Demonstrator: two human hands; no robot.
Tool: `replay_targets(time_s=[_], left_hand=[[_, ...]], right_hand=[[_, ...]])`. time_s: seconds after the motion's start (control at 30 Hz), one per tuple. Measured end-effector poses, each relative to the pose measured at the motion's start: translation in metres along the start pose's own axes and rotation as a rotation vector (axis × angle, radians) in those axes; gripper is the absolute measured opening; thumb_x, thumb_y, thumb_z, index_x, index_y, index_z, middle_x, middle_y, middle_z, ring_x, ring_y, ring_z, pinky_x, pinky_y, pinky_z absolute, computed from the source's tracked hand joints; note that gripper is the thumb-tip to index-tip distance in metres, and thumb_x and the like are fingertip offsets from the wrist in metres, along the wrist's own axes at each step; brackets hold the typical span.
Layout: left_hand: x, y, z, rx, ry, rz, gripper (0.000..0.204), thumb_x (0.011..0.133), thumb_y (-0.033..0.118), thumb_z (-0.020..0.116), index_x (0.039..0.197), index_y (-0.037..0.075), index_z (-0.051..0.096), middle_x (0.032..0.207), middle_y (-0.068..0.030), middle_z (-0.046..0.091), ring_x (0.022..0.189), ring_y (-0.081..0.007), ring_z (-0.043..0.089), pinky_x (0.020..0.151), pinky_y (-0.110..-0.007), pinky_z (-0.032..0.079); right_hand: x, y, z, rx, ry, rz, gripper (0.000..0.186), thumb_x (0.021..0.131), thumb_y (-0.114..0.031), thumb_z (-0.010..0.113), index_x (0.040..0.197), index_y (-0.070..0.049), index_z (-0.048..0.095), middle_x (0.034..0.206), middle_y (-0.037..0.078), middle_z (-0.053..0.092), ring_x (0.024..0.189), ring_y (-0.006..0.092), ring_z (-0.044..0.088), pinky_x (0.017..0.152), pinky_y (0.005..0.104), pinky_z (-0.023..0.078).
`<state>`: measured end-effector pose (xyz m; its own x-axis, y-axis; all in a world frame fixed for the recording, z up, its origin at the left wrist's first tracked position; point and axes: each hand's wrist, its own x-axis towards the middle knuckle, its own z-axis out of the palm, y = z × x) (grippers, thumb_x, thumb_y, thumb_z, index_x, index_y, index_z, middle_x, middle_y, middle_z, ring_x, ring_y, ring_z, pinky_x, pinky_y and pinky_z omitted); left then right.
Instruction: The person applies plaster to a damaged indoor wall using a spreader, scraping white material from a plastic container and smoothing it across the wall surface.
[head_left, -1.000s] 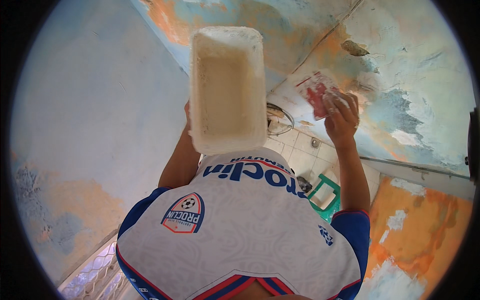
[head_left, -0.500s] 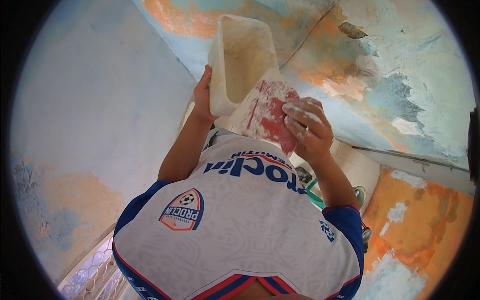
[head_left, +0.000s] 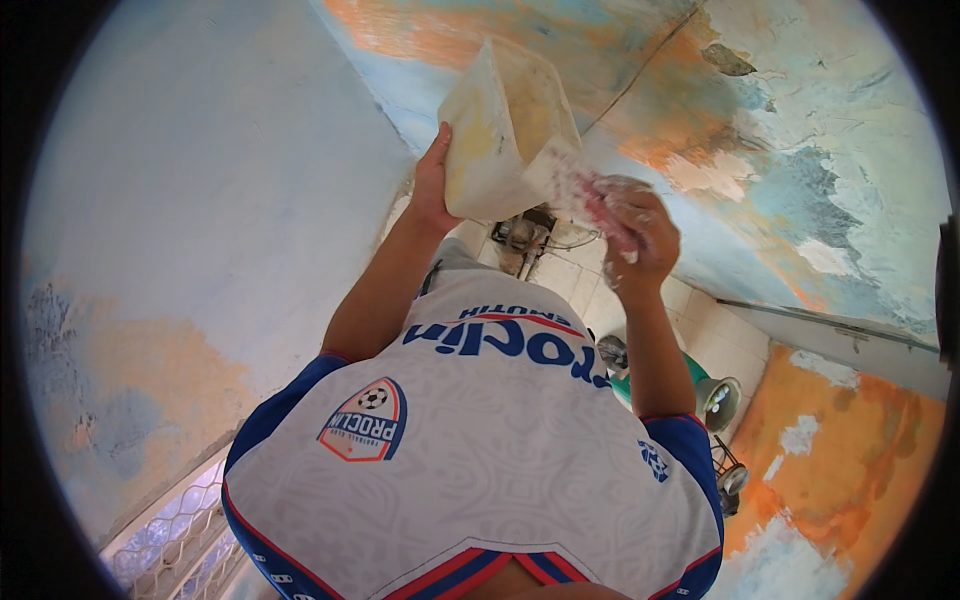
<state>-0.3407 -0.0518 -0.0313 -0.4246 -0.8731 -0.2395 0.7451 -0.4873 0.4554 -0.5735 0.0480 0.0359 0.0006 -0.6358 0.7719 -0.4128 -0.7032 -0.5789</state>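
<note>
By patchy blue-orange wall (head_left: 610, 50), holding white rectangular tub (head_left: 480, 140) & red flat spreader (head_left: 582, 195).
Gripping tub in L hand (head_left: 432, 195), tipped w/ opening to R; thumb on outer side, other fingers hidden behind. Gripping white-smeared spreader in R hand (head_left: 645, 232), fingers bent round it, also caked white; blade end at tub's near R rim corner, contact unclear.

From my end, the tub (head_left: 485, 140) hides most fingers of the left hand (head_left: 432, 185). The red, white-smeared spreader (head_left: 603, 208) in the right hand (head_left: 648, 228) blurs; I can't tell whether its edge touches the tub. Dark clutter (head_left: 518, 234) between the hands is half covered, too unclear to name. Far right of both, the picture's edge crops a black object (head_left: 946, 290).
</note>
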Motion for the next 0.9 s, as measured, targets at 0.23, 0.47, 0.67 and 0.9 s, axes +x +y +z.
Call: replay_targets(time_s=[0.23,0.47,0.67,0.9], left_hand=[[-0.002,0.020,-0.023,0.013,0.011,0.029,0.058,0.108,0.048,0.031,0.149,0.008,0.039,0.143,-0.0138,0.051,0.130,-0.0319,0.054,0.107,-0.049,0.047],[-0.030,0.054,-0.041,0.030,-0.052,-0.062,0.057,0.108,0.048,0.032,0.151,0.011,0.038,0.145,-0.0113,0.052,0.131,-0.0293,0.053,0.109,-0.047,0.045],[-0.067,0.086,-0.094,0.019,0.136,0.016,0.057,0.108,0.048,0.031,0.150,0.010,0.038,0.145,-0.0132,0.050,0.131,-0.0322,0.053,0.108,-0.050,0.046],[-0.147,0.129,-0.156,-0.073,0.132,-0.048,0.058,0.108,0.048,0.029,0.151,0.010,0.038,0.147,-0.0128,0.050,0.132,-0.0318,0.053,0.107,-0.050,0.047]], right_hand=[[0.003,-0.037,0.021,0.328,0.096,-0.008,0.016,0.088,0.008,0.066,0.100,-0.001,0.061,0.102,0.017,0.065,0.101,0.0369,0.067,0.086,0.0500,0.057],[-0.005,-0.035,0.060,0.173,0.036,0.206,0.022,0.082,0.017,0.067,0.096,0.001,0.062,0.104,0.016,0.066,0.103,0.0308,0.068,0.091,0.0419,0.057],[-0.018,-0.104,0.125,0.305,0.026,0.228,0.016,0.084,0.004,0.073,0.094,-0.001,0.062,0.094,0.014,0.067,0.098,0.0304,0.068,0.085,0.0412,0.057],[-0.001,-0.123,0.185,0.809,0.599,0.885,0.027,0.091,0.002,0.065,0.117,-0.002,0.057,0.114,0.009,0.062,0.103,0.0242,0.063,0.085,0.0387,0.056]])
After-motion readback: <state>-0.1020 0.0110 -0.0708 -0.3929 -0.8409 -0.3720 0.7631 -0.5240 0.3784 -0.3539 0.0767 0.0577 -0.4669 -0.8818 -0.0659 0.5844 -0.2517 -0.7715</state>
